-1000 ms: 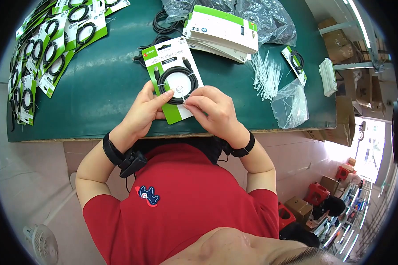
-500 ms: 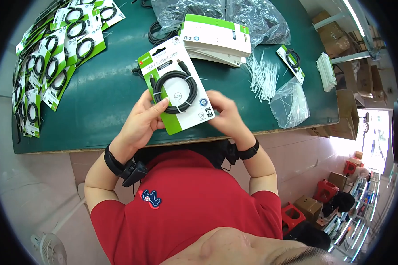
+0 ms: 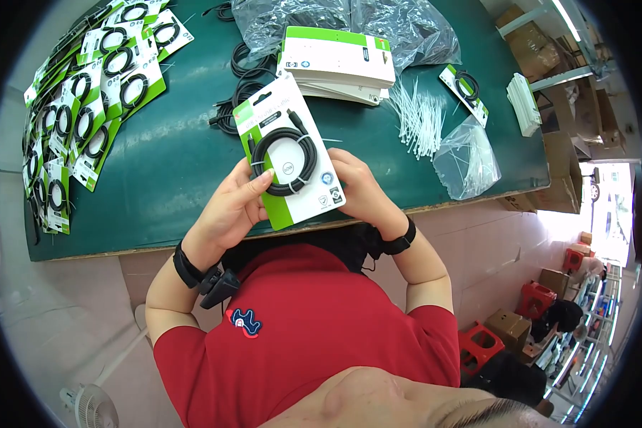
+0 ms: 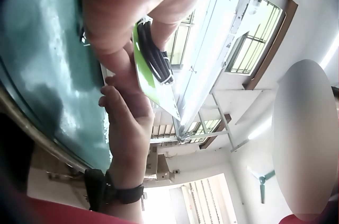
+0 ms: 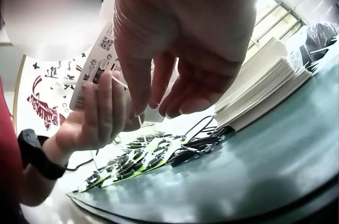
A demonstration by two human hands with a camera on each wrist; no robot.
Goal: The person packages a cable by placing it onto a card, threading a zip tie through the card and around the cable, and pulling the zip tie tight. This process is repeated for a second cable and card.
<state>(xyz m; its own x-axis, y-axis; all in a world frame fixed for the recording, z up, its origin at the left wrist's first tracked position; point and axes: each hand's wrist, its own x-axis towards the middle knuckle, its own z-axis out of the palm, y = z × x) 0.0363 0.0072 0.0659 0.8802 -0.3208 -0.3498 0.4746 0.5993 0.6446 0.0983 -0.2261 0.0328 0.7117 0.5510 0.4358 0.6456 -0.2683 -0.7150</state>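
Observation:
My left hand [image 3: 237, 204] grips a white and green packaging card [image 3: 312, 191] by its left edge, thumb on the front. A coiled black cable [image 3: 312, 158] is fastened to the card with white ties, and the card tilts. Behind the card's lower right edge, my right hand [image 3: 360, 188] has its fingertips partly hidden in the head view. The right wrist view shows that hand [image 5: 185, 33] pinching a thin white tie [image 5: 140, 120] at the card's back, beside the left fingers [image 5: 100, 110]. In the left wrist view the coil [image 4: 153, 57] stands out from the card's front.
Packaged cables [image 3: 118, 63] are heaped at the table's left. A card stack [image 3: 335, 60], plastic bags [image 3: 414, 36] and loose black cables [image 3: 241, 93] lie at the back. White ties [image 3: 419, 125], a tie bag [image 3: 467, 167] and another packaged cable [image 3: 464, 89] are at the right.
My right hand has left the tie at the coil's lower front and moved behind the card's right edge. The card has shifted slightly lower in the head view, still in my left hand.

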